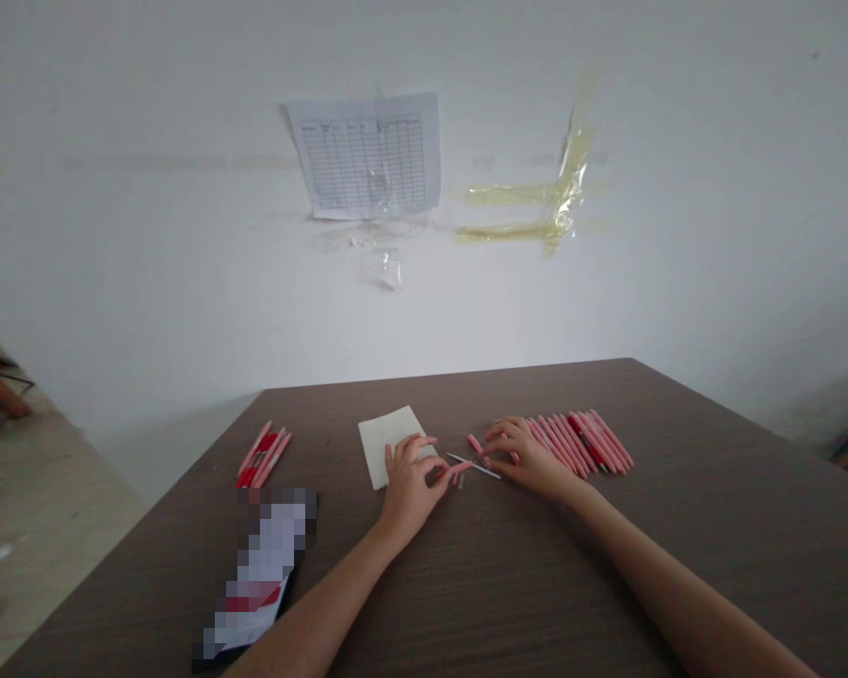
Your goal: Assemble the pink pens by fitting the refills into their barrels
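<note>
You're in a workrm, prob. (edges blurry): gridded sheet point(367, 155) taped to white wall point(184, 245), brown surface point(713, 527) w/ pens point(585, 441) laid in a row.

Single head cam, worn by the person, facing forward and down across the tabletop point(481, 603). Wide view; hands point(408, 482) at middle distance, 4 to 6 o'clock off centre. Forearms point(325, 603) run in from 7 and 4. Wall point(184, 282) ahead fills 9 through 3; floor point(49, 527) clips in at 8.
</note>
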Available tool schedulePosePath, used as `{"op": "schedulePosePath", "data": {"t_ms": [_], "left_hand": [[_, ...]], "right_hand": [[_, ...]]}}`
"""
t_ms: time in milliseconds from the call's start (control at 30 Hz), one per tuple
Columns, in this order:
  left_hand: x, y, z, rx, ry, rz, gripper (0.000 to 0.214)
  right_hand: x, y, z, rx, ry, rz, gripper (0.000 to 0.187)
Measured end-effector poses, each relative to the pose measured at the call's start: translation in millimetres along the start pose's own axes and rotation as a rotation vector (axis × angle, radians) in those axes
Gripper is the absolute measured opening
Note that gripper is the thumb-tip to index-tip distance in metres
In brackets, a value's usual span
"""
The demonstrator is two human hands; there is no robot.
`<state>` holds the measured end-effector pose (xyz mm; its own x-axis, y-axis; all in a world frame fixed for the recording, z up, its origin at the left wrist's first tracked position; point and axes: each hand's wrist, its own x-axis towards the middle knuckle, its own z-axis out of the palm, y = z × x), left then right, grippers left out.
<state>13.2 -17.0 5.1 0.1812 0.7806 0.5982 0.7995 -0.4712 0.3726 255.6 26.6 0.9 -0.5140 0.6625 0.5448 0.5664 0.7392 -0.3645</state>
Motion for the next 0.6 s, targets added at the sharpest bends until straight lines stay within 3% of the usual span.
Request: {"op": "schedulePosePath", "data": {"t_ms": [233, 600], "left_hand": [[-2, -2, 2.3, -0.015, -0.044, 0.006, 0.004], [-3, -4, 3.7, -0.015, -0.067, 0.026, 0.003]], "right_hand": [[1, -13, 0, 0.031, -0.05, 0.009, 0.015], [1, -13, 2, 0.064, -0.062, 0.002, 0.009]]}}
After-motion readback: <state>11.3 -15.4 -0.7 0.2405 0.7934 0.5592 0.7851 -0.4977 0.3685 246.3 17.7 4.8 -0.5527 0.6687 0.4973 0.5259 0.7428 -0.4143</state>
